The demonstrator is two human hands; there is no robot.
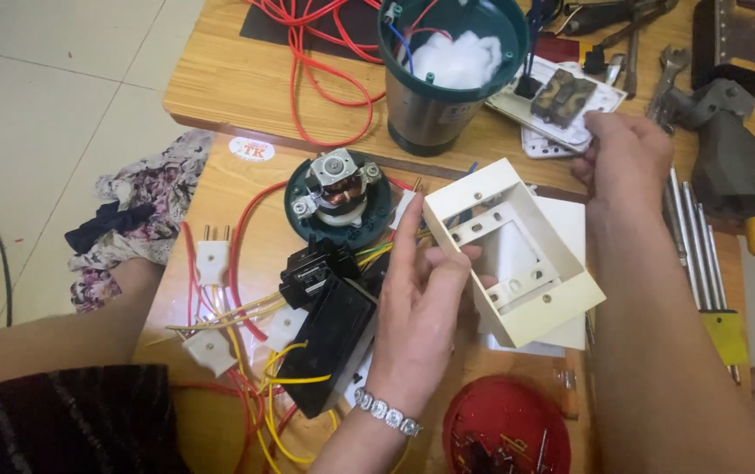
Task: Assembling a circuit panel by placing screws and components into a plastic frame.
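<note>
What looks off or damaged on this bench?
The dark green appliance body stands opened up, white wadding and loose wires showing inside. Its motor base lies separately on the table, windings exposed. Red and yellow wires sprawl tangled. The cream wall box in the left hand looks intact.

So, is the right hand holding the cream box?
No, the left hand holds the cream box; the right hand reaches toward the switch plate.
</note>
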